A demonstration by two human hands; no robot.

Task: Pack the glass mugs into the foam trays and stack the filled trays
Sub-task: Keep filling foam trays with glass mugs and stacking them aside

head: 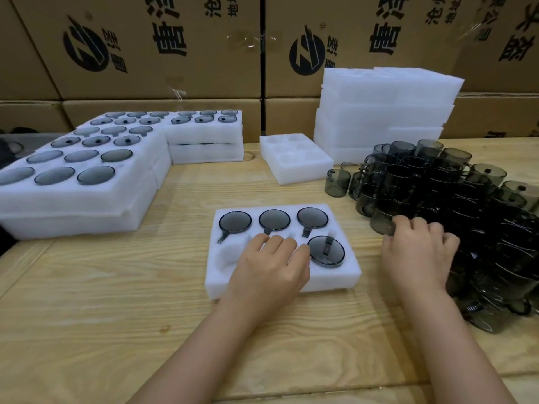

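A white foam tray lies on the wooden table in front of me. Three smoky glass mugs fill its back row, and another mug sits in the front right pocket. My left hand rests flat on the tray's front middle, fingers spread over that pocket; the front left pocket is bare. My right hand reaches into the pile of loose dark mugs on the right, its fingers curled over one mug at the pile's near edge.
Filled trays stand stacked at the left and back left. An unfilled tray lies at the back centre, beside a tall stack of foam trays. Cardboard boxes wall the back.
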